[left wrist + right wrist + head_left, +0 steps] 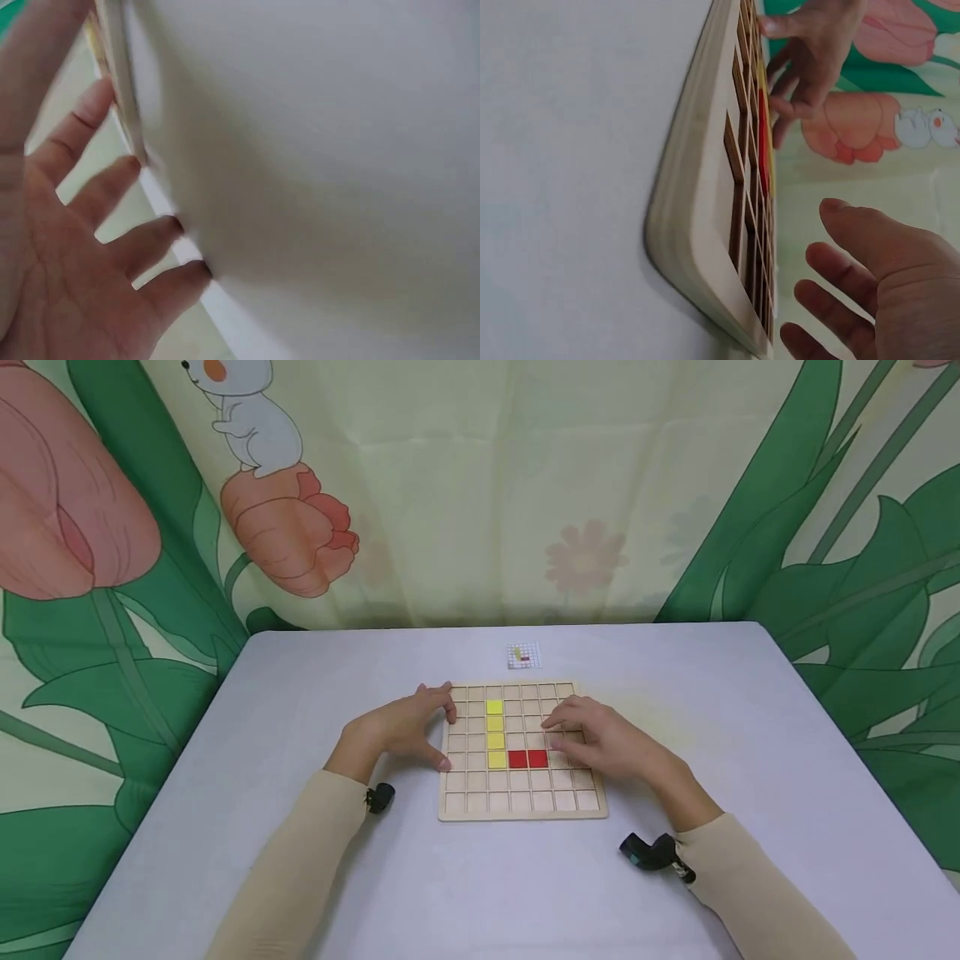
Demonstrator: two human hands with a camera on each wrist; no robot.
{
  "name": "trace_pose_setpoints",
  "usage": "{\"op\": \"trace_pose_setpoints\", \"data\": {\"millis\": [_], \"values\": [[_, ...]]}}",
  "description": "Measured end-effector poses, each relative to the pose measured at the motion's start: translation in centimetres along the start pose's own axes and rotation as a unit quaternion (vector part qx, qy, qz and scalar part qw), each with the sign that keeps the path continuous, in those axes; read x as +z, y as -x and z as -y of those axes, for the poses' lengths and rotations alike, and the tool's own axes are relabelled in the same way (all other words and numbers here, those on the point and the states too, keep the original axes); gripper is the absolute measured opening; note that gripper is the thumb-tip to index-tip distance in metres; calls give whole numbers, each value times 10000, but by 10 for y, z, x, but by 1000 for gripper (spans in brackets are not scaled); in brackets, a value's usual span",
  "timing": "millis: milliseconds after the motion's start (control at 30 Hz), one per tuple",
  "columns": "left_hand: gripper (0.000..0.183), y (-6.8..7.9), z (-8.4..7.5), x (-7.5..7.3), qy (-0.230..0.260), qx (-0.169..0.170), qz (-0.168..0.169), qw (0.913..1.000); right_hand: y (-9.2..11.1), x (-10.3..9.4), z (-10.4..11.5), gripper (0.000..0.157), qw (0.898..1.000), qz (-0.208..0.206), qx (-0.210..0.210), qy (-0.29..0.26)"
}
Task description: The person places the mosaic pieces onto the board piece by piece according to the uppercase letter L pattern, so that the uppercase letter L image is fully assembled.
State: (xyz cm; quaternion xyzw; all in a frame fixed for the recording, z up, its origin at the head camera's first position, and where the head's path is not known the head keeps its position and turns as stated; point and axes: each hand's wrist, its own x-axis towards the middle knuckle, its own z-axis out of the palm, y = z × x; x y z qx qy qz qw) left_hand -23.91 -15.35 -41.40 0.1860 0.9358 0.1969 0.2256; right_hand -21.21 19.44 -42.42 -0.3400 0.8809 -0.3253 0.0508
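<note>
A wooden grid board (525,816) lies flat before me. Several yellow square tiles (495,724) form a column in it, and two red square tiles (518,760) extend rightward from the column's lowest one. Along the board's left edge, my left hand (405,722) has its thumb and fingers spread, touching the rim; its wrist view shows fingertips down near the tabletop beside the board. My right hand (609,739) hovers over the right part of the grid, right of the red tiles. In its own view the right hand (892,274) shows loosely bent fingers with nothing between them.
Behind the board, a small card (522,655) printed with a grid and yellow and red squares lies on the white table (300,668). A patterned curtain (465,527) hangs beyond the table's back edge. Black cameras sit on both wrists.
</note>
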Motion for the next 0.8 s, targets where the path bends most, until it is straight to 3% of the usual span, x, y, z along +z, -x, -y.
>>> {"op": "trace_pose_setpoints", "data": {"millis": [233, 433, 567, 633, 700, 800], "values": [[67, -5, -6, -3, -152, -22, 185, 9997, 7, -19, -7, 31, 9982, -345, 413, 278], [60, -3, -4, -7, -100, -153, -158, 9997, -1, -38, -8, 41, 9963, -329, 447, 664], [53, -3, -7, -10, -203, 147, -624, 9977, 3, -45, -9, 46, 9905, -538, 607, 1114], [48, -2, -8, -13, -383, 385, -1024, 9933, 6, -47, -10, 51, 9853, -668, 621, 1441], [43, 0, -8, -16, -603, 603, -1529, 9846, 8, -50, -10, 55, 9773, -806, 535, 1886], [39, 3, -5, -19, -981, 871, -2293, 9645, 9, -54, -10, 62, 9603, -1011, 382, 2572]]}}
